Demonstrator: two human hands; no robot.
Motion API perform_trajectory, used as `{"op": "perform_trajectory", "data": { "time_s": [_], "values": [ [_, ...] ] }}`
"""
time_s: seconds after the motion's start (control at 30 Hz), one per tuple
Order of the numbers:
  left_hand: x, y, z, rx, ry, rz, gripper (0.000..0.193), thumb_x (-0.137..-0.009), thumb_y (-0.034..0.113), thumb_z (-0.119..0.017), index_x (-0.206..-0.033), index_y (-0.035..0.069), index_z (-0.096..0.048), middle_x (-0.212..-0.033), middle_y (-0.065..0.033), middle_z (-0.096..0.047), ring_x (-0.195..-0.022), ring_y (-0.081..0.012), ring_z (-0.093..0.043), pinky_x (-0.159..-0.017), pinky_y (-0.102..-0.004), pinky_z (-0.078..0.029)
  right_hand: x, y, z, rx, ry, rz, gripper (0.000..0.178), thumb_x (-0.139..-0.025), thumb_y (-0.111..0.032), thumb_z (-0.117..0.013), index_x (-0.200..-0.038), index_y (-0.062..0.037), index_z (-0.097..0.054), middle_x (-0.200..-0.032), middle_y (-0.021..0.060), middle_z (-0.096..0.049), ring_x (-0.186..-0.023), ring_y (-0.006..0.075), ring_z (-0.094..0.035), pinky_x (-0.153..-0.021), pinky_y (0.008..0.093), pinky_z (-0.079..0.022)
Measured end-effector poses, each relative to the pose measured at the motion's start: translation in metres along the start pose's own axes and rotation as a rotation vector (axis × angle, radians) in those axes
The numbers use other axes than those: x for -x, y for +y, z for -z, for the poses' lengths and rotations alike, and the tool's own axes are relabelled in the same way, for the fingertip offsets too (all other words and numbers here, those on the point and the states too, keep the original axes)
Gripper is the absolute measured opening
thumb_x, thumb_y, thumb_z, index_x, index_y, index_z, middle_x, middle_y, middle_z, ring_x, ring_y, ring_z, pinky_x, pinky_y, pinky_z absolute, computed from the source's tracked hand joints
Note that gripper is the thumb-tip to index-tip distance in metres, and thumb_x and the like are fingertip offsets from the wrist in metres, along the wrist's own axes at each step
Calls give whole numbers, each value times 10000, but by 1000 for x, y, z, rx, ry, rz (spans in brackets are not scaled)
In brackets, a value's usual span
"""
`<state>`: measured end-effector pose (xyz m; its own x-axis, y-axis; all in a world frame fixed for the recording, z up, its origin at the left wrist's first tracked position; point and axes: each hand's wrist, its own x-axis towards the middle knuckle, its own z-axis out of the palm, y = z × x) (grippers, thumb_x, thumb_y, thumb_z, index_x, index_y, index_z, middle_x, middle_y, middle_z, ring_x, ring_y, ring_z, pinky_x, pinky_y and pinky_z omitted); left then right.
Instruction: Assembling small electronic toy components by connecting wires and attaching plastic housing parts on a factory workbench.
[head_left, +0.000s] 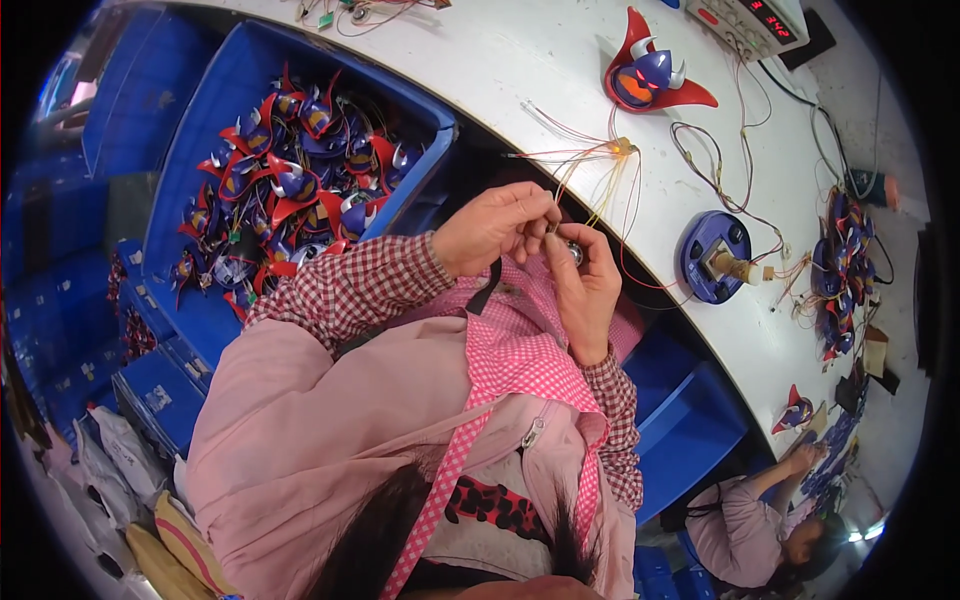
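Note:
My left hand (495, 228) and my right hand (585, 285) meet at the table's near edge, fingertips pinched around thin wires (598, 195). These red and yellow wires run to a small yellowish knot or board (622, 148) on the white table, where other loose leads fan out. A small round silver part (574, 252) shows by my right fingers, partly covered; I cannot tell what it is. Exact wire ends between the fingertips are hidden. Beyond my hands stands a purple toy head with horns and a red collar (650, 75).
A blue bin (215, 85) at left holds many such toy heads. On the white table (480, 65) are a round purple base (715, 258), a power supply (750, 25) with cables, and a pile of wired heads (845, 265). Another person (745, 525) works at lower right.

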<state>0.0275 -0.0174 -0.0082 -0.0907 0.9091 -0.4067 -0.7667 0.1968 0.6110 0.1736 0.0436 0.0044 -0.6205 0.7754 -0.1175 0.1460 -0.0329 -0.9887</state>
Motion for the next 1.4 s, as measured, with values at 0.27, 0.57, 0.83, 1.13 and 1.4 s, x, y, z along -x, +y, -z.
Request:
{"op": "perform_trajectory", "data": {
  "time_s": [0.27, 0.57, 0.83, 1.13, 1.4],
  "values": [
    [4, -3, 3, -222, 48, -7, 151, -913, 188, -548, -931, 43, -514, -750, -12, -551, -552, -53, -506, -438, -167, -404, -1, -6, 1, -403, 43, -227, 168, -867, -67, -604, -1012, 8, -561, -811, 26, -585, -629, 57, -520, -557, 182, -420],
    [5, 0, -1, -284, 93, -4, 149, -899, 171, -559, -845, 35, -534, -654, -24, -542, -483, -62, -519, -383, -166, -395, -3, 1, 12, 300, 83, 294, 114, -828, -14, -626, -933, -2, -582, -782, 30, -574, -656, 100, -532, -575, 211, -425],
    [7, 2, -10, -323, 130, 3, 160, -900, 159, -542, -825, 17, -535, -635, -33, -546, -455, -75, -521, -358, -160, -384, -8, 2, 6, 434, 58, 483, 141, -766, 38, -648, -888, 1, -588, -762, 95, -549, -648, 183, -543, -571, 261, -435],
    [4, 1, -2, -295, 103, 20, 176, -856, 163, -602, -863, -7, -556, -665, -37, -563, -514, -97, -543, -420, -190, -418, -7, 6, 8, 414, 100, 422, 224, -755, -28, -678, -957, 3, -587, -772, 117, -558, -656, 244, -557, -590, 290, -462],
    [6, 17, -48, -1372, 74, -870, 458, -732, 195, -740, -1065, -11, -503, -929, -111, -524, -780, -197, -507, -690, -286, -426, 45, -68, 99, 587, 138, 415, 426, -739, -55, -701, -1128, 5, -540, -840, 88, -619, -670, 126, -587, -597, 236, -476]
  ]
}}
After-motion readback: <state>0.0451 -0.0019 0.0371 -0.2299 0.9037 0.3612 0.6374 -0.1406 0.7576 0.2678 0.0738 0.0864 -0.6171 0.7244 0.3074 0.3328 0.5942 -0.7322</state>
